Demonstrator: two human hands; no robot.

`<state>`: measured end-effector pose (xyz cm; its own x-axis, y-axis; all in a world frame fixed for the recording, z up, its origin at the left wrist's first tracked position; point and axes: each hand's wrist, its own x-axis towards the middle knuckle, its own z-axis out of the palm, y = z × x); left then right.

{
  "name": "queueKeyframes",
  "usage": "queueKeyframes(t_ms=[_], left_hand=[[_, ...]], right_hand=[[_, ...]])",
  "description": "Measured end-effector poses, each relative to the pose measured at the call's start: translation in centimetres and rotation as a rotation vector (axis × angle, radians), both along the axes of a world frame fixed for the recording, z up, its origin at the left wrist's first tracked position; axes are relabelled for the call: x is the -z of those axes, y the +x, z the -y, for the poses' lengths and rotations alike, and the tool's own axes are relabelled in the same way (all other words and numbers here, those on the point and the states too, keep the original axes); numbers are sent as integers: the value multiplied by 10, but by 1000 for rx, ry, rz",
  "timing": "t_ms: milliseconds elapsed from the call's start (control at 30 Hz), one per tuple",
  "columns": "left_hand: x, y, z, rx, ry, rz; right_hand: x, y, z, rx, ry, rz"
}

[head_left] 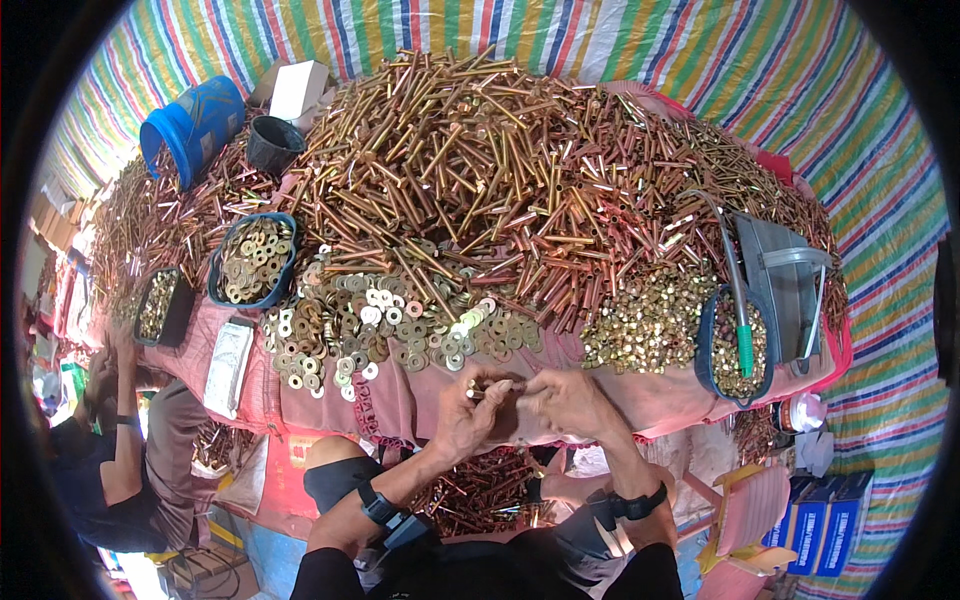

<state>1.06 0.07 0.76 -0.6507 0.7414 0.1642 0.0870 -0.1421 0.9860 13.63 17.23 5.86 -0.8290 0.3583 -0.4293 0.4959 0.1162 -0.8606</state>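
Both hands meet over the near edge of the cloth-covered table. My left hand (470,415) is closed round a brass-coloured bolt (474,393), whose end pokes out beside the thumb. Close by on the right, my right hand (567,402) has its fingers bent and pinched toward the left fingertips; what they hold is too small to make out. Just beyond the hands lie loose flat washers (385,320) on the left and a heap of small nuts (640,325) on the right. Behind them rises a large pile of copper-coloured bolts (450,160).
Blue tubs hold washers (252,262) and nuts (742,360). A green-handled tool (744,345) lies across the right tub, beside a grey dustpan-like scoop (785,265). At the back left are a blue bucket (195,130) and black pot (274,143). A co-worker (125,450) sits at left.
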Motion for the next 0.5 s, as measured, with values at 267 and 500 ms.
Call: queueKeyframes(t_ms=[267, 500], left_hand=[[-2, 1, 11, 100, 28, 16], [8, -9, 10, 91, 61, -140]], right_hand=[[37, -31, -16, 296, 634, -320], [50, -47, -16, 341, 699, -107]])
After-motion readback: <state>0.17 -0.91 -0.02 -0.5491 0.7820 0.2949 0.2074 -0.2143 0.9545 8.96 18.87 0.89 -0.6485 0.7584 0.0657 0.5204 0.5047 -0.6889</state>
